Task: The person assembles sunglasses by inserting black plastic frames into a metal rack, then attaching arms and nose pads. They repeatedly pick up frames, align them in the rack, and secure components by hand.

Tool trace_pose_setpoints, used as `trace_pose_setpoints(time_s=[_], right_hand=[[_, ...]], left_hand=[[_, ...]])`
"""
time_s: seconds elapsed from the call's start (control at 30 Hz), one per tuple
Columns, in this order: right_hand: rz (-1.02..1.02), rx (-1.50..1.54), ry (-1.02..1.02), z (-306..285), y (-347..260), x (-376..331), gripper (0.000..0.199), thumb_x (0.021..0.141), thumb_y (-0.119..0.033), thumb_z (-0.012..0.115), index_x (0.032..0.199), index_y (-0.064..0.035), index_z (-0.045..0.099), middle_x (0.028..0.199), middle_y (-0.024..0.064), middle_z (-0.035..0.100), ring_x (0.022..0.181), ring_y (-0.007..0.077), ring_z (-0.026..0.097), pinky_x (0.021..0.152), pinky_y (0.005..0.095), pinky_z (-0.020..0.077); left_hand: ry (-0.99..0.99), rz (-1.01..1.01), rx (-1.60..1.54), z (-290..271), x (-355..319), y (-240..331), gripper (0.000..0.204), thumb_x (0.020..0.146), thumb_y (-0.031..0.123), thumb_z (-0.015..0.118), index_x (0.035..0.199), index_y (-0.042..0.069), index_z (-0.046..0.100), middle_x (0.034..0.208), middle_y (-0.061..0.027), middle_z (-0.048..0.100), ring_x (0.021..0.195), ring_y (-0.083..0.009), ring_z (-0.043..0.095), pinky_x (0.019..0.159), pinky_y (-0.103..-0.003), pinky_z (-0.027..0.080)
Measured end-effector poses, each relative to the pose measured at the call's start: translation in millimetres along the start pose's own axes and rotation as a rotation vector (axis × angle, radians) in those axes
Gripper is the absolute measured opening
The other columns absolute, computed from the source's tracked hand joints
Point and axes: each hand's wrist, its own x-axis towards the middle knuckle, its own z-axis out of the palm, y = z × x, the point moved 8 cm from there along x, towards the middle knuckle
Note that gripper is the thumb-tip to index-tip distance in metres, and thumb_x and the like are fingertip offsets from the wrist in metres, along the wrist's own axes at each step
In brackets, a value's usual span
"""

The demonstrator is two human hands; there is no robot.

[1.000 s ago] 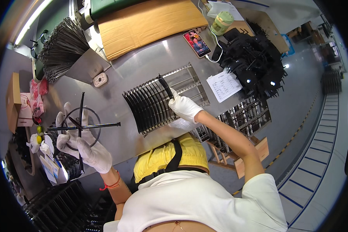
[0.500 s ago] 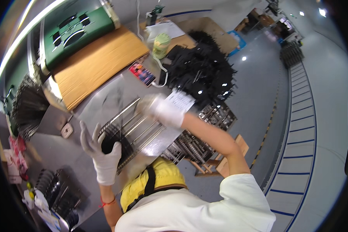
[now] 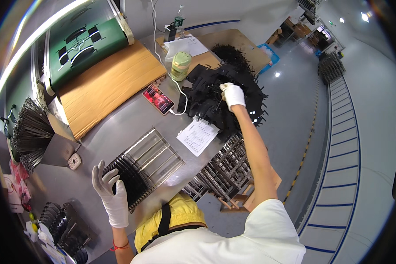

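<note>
My left hand [image 3: 108,193], in a white glove, has its fingers spread beside a metal rack [image 3: 163,157] on the steel table. Thin black parts [image 3: 126,176] stand side by side in the rack's left portion; bare rods show in the rest. My arm reaches out so that my right hand [image 3: 234,96], also gloved, is over a large heap of black parts [image 3: 207,99]. Its fingers are curled together at the heap, and what they grip, if anything, is hidden. A written paper sheet [image 3: 198,136] lies between the rack and the heap.
Beyond the rack lie a phone [image 3: 158,99] with a white cable, a green jar [image 3: 181,65] and a cardboard sheet [image 3: 114,83]. A bundle of thin dark rods [image 3: 33,132] fans out at left. More metal racks [image 3: 224,169] stand below the table's right edge, by a wooden stool [image 3: 251,198].
My right hand has moved from above the rack, away and right, to the heap of black parts. My left hand stays by the rack, fingers still spread.
</note>
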Motion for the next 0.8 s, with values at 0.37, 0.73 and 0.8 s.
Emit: trace_pose_setpoints(time_s=[0.37,0.73,0.8], right_hand=[[0.042,0.102,-0.007,-60.2,-41.7,-6.6,0.025,0.095,-0.027,0.064,0.092,-0.0028,0.069,0.066,0.0086,0.066,0.056,0.0178,0.064,0.054,0.0319,0.0495],[-0.398,0.522,-0.606,50.6,-290.1,-252.7,0.051,0.085,-0.005,0.069,0.134,-0.0024,0.052,0.086,0.0053,0.067,0.075,0.0135,0.065,0.068,0.0231,0.0532],[-0.393,0.532,-0.462,66.4,-263.9,-233.4,0.073,0.085,-0.008,0.071,0.149,-0.0067,0.036,0.104,0.0105,0.067,0.086,0.0175,0.067,0.074,0.0274,0.0557]], left_hand=[[0.074,-0.281,-0.239,-3.9,20.0,-28.6,0.05,0.096,-0.005,0.048,0.145,0.006,0.037,0.129,-0.0133,0.056,0.099,-0.0155,0.062,0.09,-0.032,0.051],[-0.128,0.035,-0.783,46.0,50.0,0.8,0.087,0.085,0.004,0.073,0.15,0.019,0.018,0.128,-0.016,0.051,0.109,-0.0252,0.059,0.083,-0.037,0.058],[0.078,-0.091,-0.649,12.4,44.2,20.2,0.068,0.087,-0.011,0.059,0.14,0.018,0.028,0.116,-0.0136,0.054,0.085,-0.0194,0.065,0.067,-0.028,0.058]])
